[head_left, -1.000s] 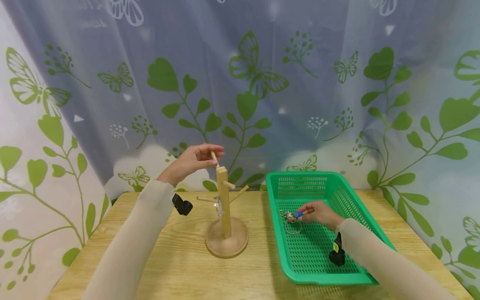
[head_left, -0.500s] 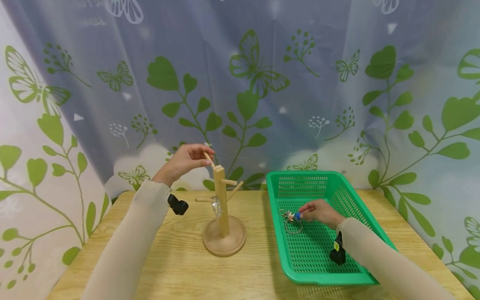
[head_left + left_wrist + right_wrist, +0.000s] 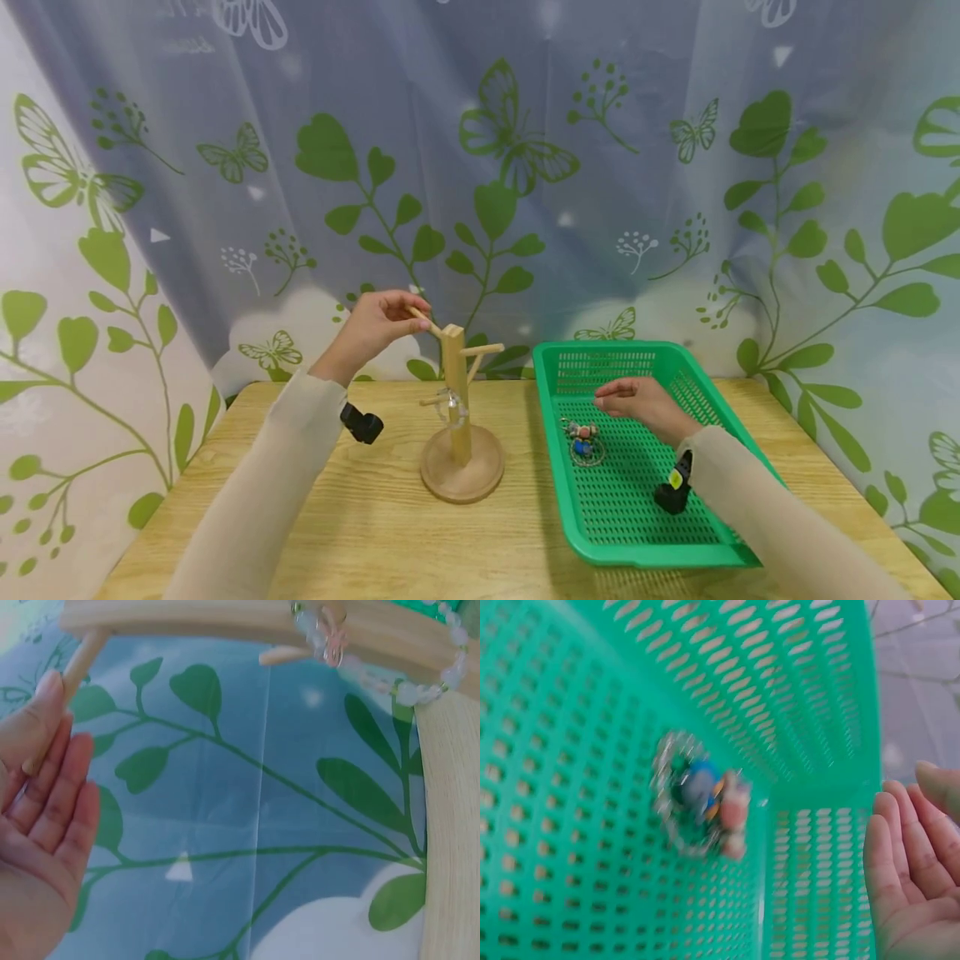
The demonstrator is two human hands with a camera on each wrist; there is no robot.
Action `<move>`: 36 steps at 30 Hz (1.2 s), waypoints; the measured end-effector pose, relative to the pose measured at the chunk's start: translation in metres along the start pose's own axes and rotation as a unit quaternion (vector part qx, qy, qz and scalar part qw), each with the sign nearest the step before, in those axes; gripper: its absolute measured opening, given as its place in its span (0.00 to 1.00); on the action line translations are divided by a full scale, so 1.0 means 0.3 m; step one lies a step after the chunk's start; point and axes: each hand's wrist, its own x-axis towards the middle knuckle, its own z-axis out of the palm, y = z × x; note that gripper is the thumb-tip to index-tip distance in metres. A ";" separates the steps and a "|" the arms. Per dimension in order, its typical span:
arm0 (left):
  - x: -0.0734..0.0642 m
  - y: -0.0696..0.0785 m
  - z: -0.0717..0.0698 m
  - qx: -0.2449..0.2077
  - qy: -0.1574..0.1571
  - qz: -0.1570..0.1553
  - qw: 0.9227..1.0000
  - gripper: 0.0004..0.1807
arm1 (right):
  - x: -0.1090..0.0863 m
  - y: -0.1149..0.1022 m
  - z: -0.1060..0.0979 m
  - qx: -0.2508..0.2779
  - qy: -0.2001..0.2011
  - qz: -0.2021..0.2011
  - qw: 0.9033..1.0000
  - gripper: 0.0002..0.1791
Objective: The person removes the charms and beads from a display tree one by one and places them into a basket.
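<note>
My left hand (image 3: 381, 323) pinches an upper peg of a wooden peg stand (image 3: 456, 375) between thumb and fingers. On a lower peg of the stand hangs a pale beaded bracelet (image 3: 409, 691), with a small pink charm visible in the left wrist view. Over the green basket hovers my right hand (image 3: 643, 405), fingers extended and nothing in them. Below it on the basket floor lie a small blue trinket (image 3: 582, 448), a pinkish-orange trinket (image 3: 582, 431) and a clear beaded bracelet (image 3: 601, 457). The blue trinket rests within the bracelet's loop; its exact kind is blurred.
The green perforated basket (image 3: 567, 508) stands at the right of the wooden table (image 3: 352, 533). The stand's round base (image 3: 480, 483) sits left of it. A leaf-and-butterfly curtain (image 3: 420, 167) hangs behind the table.
My right hand has let go of the blue trinket and lifted off it; the trinket now lies inside the bracelet. The stand has turned and shifted slightly right, its peg still in my left hand.
</note>
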 end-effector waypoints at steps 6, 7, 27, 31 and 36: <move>-0.017 0.011 0.025 0.034 0.039 -0.002 0.999 0.16 | -0.015 -0.055 0.021 0.014 -0.010 -0.017 1.000 0.25; -0.021 0.013 0.030 0.037 0.048 -0.003 0.998 0.16 | -0.018 -0.065 0.027 0.018 -0.011 -0.020 1.000 0.25; -0.085 0.076 0.126 0.108 0.178 -0.002 0.978 0.12 | -0.022 -0.195 0.150 0.059 -0.014 -0.051 0.997 0.23; -0.097 0.085 0.135 0.115 0.181 -0.006 0.977 0.13 | -0.012 -0.206 0.176 0.056 -0.007 -0.053 0.997 0.26; -0.106 0.090 0.136 0.109 0.177 -0.019 0.978 0.12 | -0.002 -0.234 0.216 0.054 -0.008 -0.060 0.997 0.23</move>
